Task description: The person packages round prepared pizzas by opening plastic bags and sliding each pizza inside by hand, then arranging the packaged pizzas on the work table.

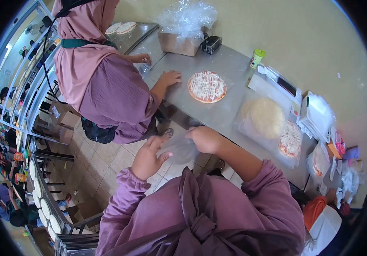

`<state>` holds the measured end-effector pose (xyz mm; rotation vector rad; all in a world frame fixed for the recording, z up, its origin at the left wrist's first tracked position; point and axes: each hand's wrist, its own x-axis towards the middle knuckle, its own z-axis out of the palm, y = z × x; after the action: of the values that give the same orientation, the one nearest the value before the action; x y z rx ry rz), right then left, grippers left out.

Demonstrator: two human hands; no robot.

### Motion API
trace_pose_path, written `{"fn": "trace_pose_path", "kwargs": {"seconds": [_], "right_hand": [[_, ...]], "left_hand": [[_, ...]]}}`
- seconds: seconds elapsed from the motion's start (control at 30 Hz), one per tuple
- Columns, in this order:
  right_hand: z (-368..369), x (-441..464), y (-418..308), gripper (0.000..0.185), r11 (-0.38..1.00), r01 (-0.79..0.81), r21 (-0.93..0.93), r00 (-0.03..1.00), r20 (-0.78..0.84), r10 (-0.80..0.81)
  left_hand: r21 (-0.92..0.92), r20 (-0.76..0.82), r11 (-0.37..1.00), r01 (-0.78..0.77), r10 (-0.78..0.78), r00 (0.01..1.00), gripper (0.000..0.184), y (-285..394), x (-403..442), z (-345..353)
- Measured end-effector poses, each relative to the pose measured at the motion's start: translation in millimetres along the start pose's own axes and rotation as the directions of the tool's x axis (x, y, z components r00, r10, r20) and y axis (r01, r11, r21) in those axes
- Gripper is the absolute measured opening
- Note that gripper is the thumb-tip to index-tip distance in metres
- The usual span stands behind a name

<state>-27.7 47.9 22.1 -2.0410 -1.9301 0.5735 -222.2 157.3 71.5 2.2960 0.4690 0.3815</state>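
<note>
A clear plastic bag hangs between my hands in front of my body, over the floor. My right hand has its fingers closed on the bag's edge near the metal table. On the bag's other side is my left hand, its thumb and fingers apart and the fingertips against the film. Beyond them on the table lies a round topped pizza on a clear sheet. Farther right are bagged pale round bases and a bagged topped pizza.
A co-worker stands at the table's left, hands over its edge. Along the wall are a cardboard box with plastic bags, a black device, a green cup and a white basket. Racks stand far left.
</note>
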Motion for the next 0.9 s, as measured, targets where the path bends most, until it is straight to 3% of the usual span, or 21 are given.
{"fn": "trace_pose_path", "kwargs": {"seconds": [0.03, 0.1, 0.13, 0.2, 0.23, 0.3, 0.33, 0.43, 0.47, 0.5, 0.53, 0.57, 0.6, 0.63, 0.7, 0.73, 0.83, 0.87, 0.9], "right_hand": [[-1.0, 0.7, -3.3, 0.022, 0.999, 0.01, 0.034, 1.0, -0.003, -0.01], [-3.0, 3.6, -6.9, 0.024, 0.999, -0.002, 0.033, 1.0, 0.028, 0.001], [-3.9, 4.1, -6.1, 0.026, 1.0, -0.01, 0.029, 0.998, 0.061, 0.009], [-4.6, 4.3, 1.2, 0.027, 0.997, 0.037, 0.066, 0.999, 0.037, -0.039], [-4.5, 4.0, 5.2, 0.028, 0.991, 0.084, 0.1, 0.996, 0.011, -0.086], [-5.6, 3.6, 17.2, 0.037, 0.988, 0.061, 0.141, 0.997, 0.028, -0.066], [-6.0, 2.9, 25.1, 0.047, 0.983, 0.033, 0.179, 0.998, 0.046, -0.042], [-6.8, -2.2, 54.3, 0.044, 0.932, 0.137, 0.337, 0.99, -0.067, -0.121], [-10.5, -1.3, 65.6, 0.044, 0.93, 0.136, 0.341, 0.99, -0.069, -0.119], [-20.3, 1.8, 75.6, 0.042, 0.779, -0.1, 0.62, 0.991, 0.132, 0.021], [-28.2, 2.6, 85.0, 0.04, 0.521, -0.351, 0.778, 0.928, 0.361, 0.086], [-20.3, 3.5, 104.8, 0.037, 0.308, -0.257, 0.916, 0.961, 0.21, 0.179], [-9.0, 10.0, 129.4, 0.037, 0.155, -0.224, 0.962, 0.891, 0.139, 0.431], [5.5, 18.9, 156.2, 0.038, 0.015, -0.145, 0.989, 0.751, 0.1, 0.653], [36.3, 33.3, 218.5, 0.04, -0.08, -0.044, 0.996, 0.506, 0.091, 0.858], [45.2, 36.3, 239.9, 0.041, -0.147, -0.041, 0.988, 0.449, 0.15, 0.881], [44.2, 49.0, 257.1, 0.036, -0.309, 0.002, 0.951, 0.348, 0.289, 0.892], [58.2, 55.8, 280.5, 0.035, -0.35, -0.041, 0.936, 0.419, 0.334, 0.844], [49.5, 62.7, 275.5, 0.036, -0.38, -0.091, 0.921, 0.388, 0.384, 0.838]], "left_hand": [[0.0, 0.005, 1.0, 0.001, -0.001, 1.0, 0.02, 1.7, 1.2, 3.6], [0.134, -0.016, 0.977, -0.168, 0.171, 0.985, 0.024, 4.2, 4.9, 9.9], [0.133, -0.014, 0.977, -0.167, 0.17, 0.985, 0.024, 2.9, 6.1, 12.6], [0.409, 0.036, 0.895, -0.177, 0.177, 0.983, 0.027, -4.4, 8.6, 21.3], [0.409, 0.037, 0.896, -0.175, 0.175, 0.984, 0.027, -10.1, 7.7, 24.8], [0.475, 0.129, 0.879, 0.044, -0.119, 0.984, 0.037, -26.9, 5.4, 27.9], [0.478, 0.133, 0.878, 0.04, -0.117, 0.984, 0.037, -35.7, 4.9, 29.4], [0.196, 0.102, 0.978, 0.074, -0.095, 0.99, 0.049, -51.7, 1.8, 39.3], [0.198, 0.107, 0.977, 0.074, -0.097, 0.99, 0.049, -52.7, 0.5, 43.3], [0.149, 0.093, 0.982, 0.113, -0.128, 0.987, 0.051, -52.6, -0.3, 46.7], [0.099, 0.079, 0.983, 0.153, -0.161, 0.984, 0.054, -52.6, -1.2, 50.3], [0.102, 0.075, 0.983, 0.154, -0.162, 0.984, 0.054, -54.1, -2.5, 55.1], [0.079, 0.062, 0.981, 0.179, -0.184, 0.981, 0.055, -56.3, -3.3, 60.6], [0.057, 0.045, 0.977, 0.205, -0.208, 0.977, 0.056, -58.2, -4.9, 65.0], [0.058, -0.002, 0.972, 0.228, -0.228, 0.974, 0.056, -56.5, -6.8, 74.4], [0.054, -0.039, 0.968, 0.245, -0.243, 0.969, 0.055, -56.2, -8.5, 79.5], [0.082, -0.041, 0.935, 0.346, -0.344, 0.938, 0.054, -62.8, -23.9, 94.5], [0.092, -0.035, 0.923, 0.373, -0.371, 0.928, 0.054, -63.3, -28.5, 97.4], [0.089, -0.097, 0.911, 0.402, -0.394, 0.914, 0.054, -59.7, -32.1, 97.8]]}}
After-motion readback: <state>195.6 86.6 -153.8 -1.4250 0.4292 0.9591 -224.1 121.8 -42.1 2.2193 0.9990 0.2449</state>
